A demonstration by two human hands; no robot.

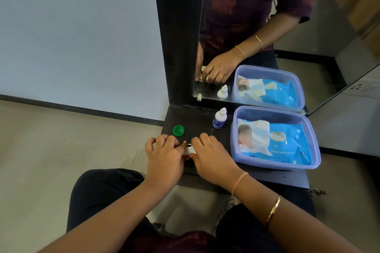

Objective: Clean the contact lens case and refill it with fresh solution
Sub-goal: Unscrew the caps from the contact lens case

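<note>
White contact lens case [188, 151] at the dark shelf's [197, 121] front edge, mostly hidden by your left hand [164, 156] and right hand [211, 156], both curled round it, green cap [178, 130] loose just behind, solution bottle [219, 119] upright beside clear tub [316, 150] holding blue wipes pack [287, 144]

There are two hands, a left hand [164, 156] and a right hand [211, 158], one white case [188, 151], one green cap [178, 130], one bottle [219, 118], one tub [314, 148] and one wipes pack [287, 144].

cap [178, 130]: on shelf [197, 121], just behind my left hand [164, 156]
bottle [219, 118]: behind my right hand [211, 156], left of tub [273, 165]
wipes pack [283, 144]: in tub
case [189, 151]: between my hands
mirror [308, 47]: way back
</note>
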